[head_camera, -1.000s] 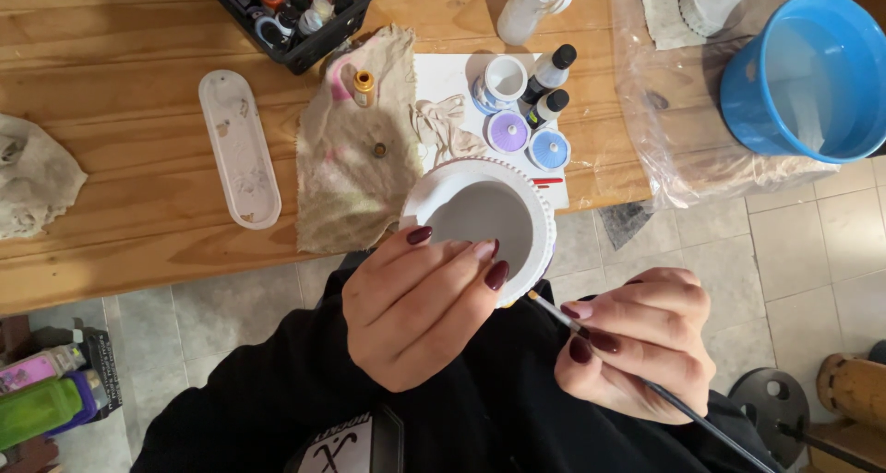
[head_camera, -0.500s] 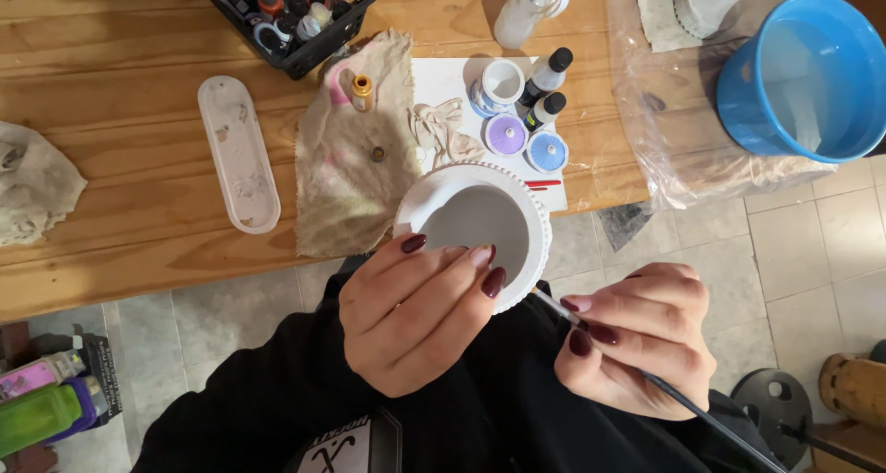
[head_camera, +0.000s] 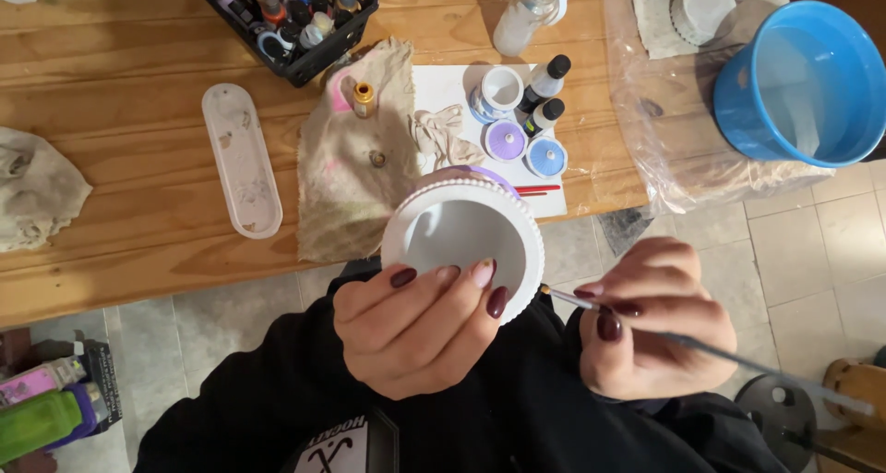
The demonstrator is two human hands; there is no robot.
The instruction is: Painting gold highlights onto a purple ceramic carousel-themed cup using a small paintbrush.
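Wooden plank worktable (head_camera: pixel 138 113) above a tiled floor (head_camera: pixel 821 242), seen from overhead.
The floor consists of pale square tiles with darker grout; daylight falls evenly across the warm-toned, horizontally laid planks, casting soft shadows.

Your left hand (head_camera: pixel 415 330) carries dark burgundy nail polish, and so does your right hand (head_camera: pixel 655 321). The round dish (head_camera: pixel 461 238) in your left grip is plain white with a finely ribbed rim and a lilac patch at its far edge. The brush (head_camera: pixel 729 353) has a grey handle. Your sleeves are black. The table (head_camera: pixel 120 85) is warm honey-brown wood with visible grain. The bucket (head_camera: pixel 803 81) is bright blue. The oval tray (head_camera: pixel 242 159) is white with brownish specks. The rag (head_camera: pixel 355 155) is beige, stained pink. One small paint pot (head_camera: pixel 505 141) shows lilac, another paint pot (head_camera: pixel 545 156) pale blue. The crate (head_camera: pixel 295 16) is black. The floor tiles (head_camera: pixel 831 242) are pale grey.
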